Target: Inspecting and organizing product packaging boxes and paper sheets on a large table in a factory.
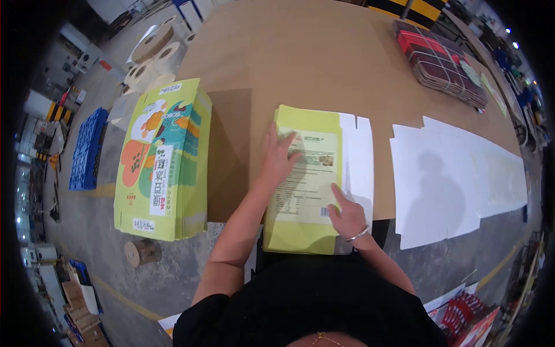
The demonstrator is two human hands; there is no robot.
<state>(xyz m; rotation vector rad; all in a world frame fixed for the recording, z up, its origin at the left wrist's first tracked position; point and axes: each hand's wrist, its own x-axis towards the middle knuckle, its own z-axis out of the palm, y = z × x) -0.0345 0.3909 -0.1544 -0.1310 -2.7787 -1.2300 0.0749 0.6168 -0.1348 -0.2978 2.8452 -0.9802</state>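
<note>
Left hand (280, 160) at ten o'clock, right hand (348, 218) at five, both rest ungripping on green cardboard (300, 236), likely light, stiffish, best edge-lifted.

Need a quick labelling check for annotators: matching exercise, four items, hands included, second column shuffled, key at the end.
Column one
1. left hand
2. right hand
3. bundle
4. pallet

Column two
A. blue, at the left of the view
B. with a bracelet at its wrist
C. bound with straps, at the upper right
D. on the upper left part of the green panel

Pairs: 1-D, 2-B, 3-C, 4-A
</note>
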